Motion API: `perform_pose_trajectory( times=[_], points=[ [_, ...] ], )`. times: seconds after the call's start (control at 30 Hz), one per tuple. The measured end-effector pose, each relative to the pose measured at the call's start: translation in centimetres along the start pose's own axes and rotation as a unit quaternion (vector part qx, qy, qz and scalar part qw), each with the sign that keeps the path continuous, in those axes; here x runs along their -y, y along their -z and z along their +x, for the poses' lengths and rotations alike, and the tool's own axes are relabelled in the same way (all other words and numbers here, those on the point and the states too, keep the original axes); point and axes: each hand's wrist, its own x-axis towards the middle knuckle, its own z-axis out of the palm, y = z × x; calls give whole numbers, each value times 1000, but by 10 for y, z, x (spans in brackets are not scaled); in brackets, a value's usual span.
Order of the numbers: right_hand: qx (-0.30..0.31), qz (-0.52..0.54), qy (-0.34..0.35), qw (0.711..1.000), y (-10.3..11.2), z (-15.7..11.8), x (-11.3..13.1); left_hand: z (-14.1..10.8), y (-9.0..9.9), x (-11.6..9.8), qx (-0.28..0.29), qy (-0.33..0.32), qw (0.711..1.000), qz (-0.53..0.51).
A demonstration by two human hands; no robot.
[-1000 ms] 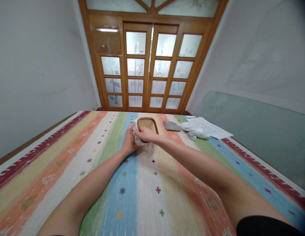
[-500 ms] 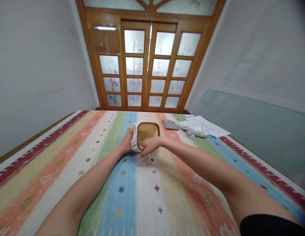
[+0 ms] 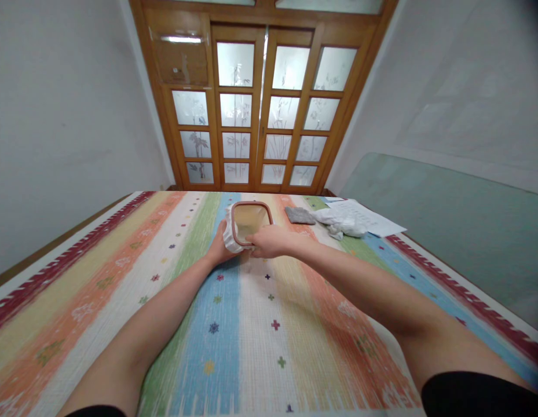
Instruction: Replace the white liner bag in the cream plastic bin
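A small rectangular bin (image 3: 252, 216) with rounded corners and a brown rim is tilted so that its open, tan inside faces me. Crumpled white plastic (image 3: 229, 234) shows around its outer left side and under the lower rim. My left hand (image 3: 218, 245) grips that left side through or against the plastic, its fingers partly hidden behind. My right hand (image 3: 270, 241) is closed at the rim's lower right corner, thumb side over the edge. Whether it pinches the rim, the plastic or both, I cannot tell.
The bin is above a striped tablecloth (image 3: 255, 347). To the right lie a folded grey cloth (image 3: 300, 215), a crumpled white plastic bag (image 3: 343, 222) and printed paper sheets (image 3: 381, 221). A pale green panel (image 3: 442, 214) stands along the right edge, with wooden glazed doors (image 3: 260, 116) beyond.
The bin and both hands have shifted slightly left and up in the view. My right hand's fingers, earlier stretched over the lower rim, are now closed at its corner.
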Motion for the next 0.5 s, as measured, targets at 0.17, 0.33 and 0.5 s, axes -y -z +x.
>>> perform_pose_trajectory(
  times=[0.17, 0.33, 0.5],
  points=[
    [-31, 9, -7, 999, -10, 3, -9, -2, -5, 3, -2, -29, 999, -16],
    [-92, 95, -107, 985, -14, 19, -12, -7, -11, -3, 21, -33, 999, -7],
    [-140, 261, -160, 942, -6, 32, -1, -9, -15, -14, 24, -39, 999, 9]
  ],
)
